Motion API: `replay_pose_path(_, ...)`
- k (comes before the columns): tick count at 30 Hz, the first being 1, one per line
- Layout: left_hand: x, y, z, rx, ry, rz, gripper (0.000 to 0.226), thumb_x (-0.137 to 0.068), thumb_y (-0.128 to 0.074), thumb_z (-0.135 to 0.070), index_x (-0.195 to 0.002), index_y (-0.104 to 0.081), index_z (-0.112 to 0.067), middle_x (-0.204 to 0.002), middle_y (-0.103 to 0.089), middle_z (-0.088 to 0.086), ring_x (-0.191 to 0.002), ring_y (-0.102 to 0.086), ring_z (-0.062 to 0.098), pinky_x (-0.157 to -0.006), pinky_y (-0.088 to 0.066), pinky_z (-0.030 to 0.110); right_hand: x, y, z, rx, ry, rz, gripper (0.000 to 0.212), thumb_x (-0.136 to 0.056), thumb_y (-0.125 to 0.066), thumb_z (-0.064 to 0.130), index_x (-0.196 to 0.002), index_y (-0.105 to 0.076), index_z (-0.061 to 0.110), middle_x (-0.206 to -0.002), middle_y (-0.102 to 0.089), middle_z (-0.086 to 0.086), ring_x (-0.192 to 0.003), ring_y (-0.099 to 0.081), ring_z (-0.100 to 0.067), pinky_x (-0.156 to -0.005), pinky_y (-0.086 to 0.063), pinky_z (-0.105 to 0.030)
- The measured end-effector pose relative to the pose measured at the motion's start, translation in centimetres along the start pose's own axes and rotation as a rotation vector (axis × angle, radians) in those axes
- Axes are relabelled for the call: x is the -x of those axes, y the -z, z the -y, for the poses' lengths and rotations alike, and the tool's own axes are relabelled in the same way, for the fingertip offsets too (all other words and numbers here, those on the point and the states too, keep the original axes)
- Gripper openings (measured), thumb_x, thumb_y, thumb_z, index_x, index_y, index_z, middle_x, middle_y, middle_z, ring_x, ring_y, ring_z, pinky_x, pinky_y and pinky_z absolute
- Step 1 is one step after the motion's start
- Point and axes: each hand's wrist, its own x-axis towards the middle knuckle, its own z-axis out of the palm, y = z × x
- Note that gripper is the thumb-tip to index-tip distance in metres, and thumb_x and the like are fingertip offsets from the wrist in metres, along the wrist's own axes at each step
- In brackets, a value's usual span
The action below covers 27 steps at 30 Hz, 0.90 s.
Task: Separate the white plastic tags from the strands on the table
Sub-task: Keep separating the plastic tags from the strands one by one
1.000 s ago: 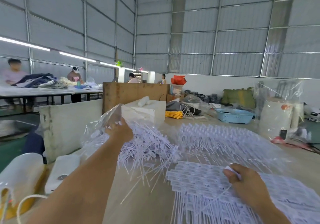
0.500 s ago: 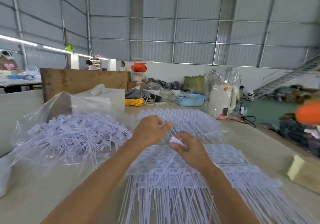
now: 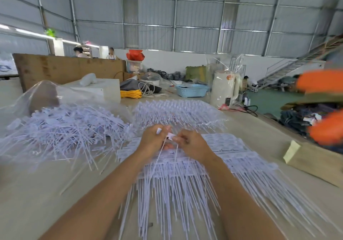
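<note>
Both hands meet above a wide sheet of joined white plastic tags (image 3: 228, 147) whose long thin strands (image 3: 178, 199) fan toward me over the table. My left hand (image 3: 153, 140) pinches one small white tag piece, and a strand hangs down from it. My right hand (image 3: 191, 143) pinches another white tag (image 3: 171, 135) right beside it. The two held pieces nearly touch. A loose heap of separated tags (image 3: 61, 130) lies to the left on a clear plastic bag.
A second bundle of tags (image 3: 176, 113) lies beyond the hands. Behind it stand a white box (image 3: 100, 89), yellow cord (image 3: 130, 93), a blue basket (image 3: 192, 90) and a white kettle (image 3: 223, 89). A wooden block (image 3: 315, 162) sits at the right table edge.
My left hand left the heap on the left and came to the middle to meet the right hand. Both now pinch tag pieces, and the view has swung right.
</note>
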Motion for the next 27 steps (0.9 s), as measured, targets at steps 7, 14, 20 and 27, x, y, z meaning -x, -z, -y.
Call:
replay_pose_path(7,0.4,-0.6,-0.1,0.071,0.139,0.071,0.035,-0.096,-0.052,-0.033,-0.095,-0.058,0.002,-0.064,-0.059,0.011,-0.04,-0.054,0.014,-0.043,-0.044,0.022,0.3,0.5,-0.4,0.02,0.018,-0.004,0.016,-0.091,-0.059,0.032,-0.091,-0.068,0.019,-0.08,-0.063,0.0,-0.071,-0.053,-0.017,-0.071,-0.043,-0.033)
replay_pose_path(14,0.7,-1.3,-0.2,-0.008,-0.016,0.079,0.027,-0.102,-0.042,-0.024,-0.095,-0.053,0.0,-0.06,-0.053,0.011,-0.038,-0.042,0.013,-0.041,-0.032,0.021,0.5,0.8,0.2,-0.085,-0.033,-0.027,0.016,-0.09,-0.06,0.027,-0.083,-0.065,0.013,-0.071,-0.06,-0.008,-0.066,-0.055,-0.022,-0.072,-0.05,-0.043)
replay_pose_path(20,0.4,-1.2,0.4,-0.02,-0.088,0.1,0.034,-0.102,-0.042,-0.024,-0.08,-0.054,0.0,-0.055,-0.052,0.009,-0.037,-0.041,0.012,-0.04,-0.029,0.02,0.5,0.9,0.7,-0.105,-0.018,0.011,0.026,-0.091,-0.059,0.029,-0.083,-0.069,0.007,-0.068,-0.062,-0.008,-0.063,-0.056,-0.021,-0.074,-0.052,-0.045)
replay_pose_path(27,0.2,-1.3,0.9,-0.029,-0.098,0.067,0.033,-0.102,-0.042,-0.023,-0.079,-0.053,-0.002,-0.054,-0.055,0.008,-0.038,-0.044,0.014,-0.039,-0.032,0.02,0.4,0.7,0.3,-0.042,0.003,-0.031,0.028,-0.091,-0.059,0.031,-0.075,-0.066,0.009,-0.074,-0.064,-0.012,-0.066,-0.056,-0.024,-0.071,-0.051,-0.043)
